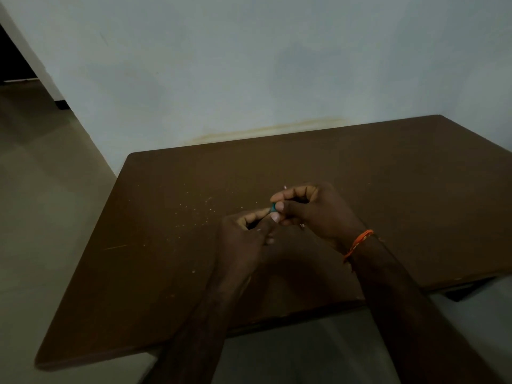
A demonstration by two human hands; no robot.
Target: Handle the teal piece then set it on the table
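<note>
over the brown table (360,167), our left hand (243,239) and right hand (318,212) each pinch the small teal object (273,207) between curled fingertips.

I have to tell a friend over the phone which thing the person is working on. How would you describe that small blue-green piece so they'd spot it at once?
Start at the brown table by the pale wall, then find the two hands meeting over its middle. The small blue-green piece sits where the left hand and right hand pinch together. It is the only blue-green spot there, unlike the pale crumbs on the table or the orange wrist thread.
</note>
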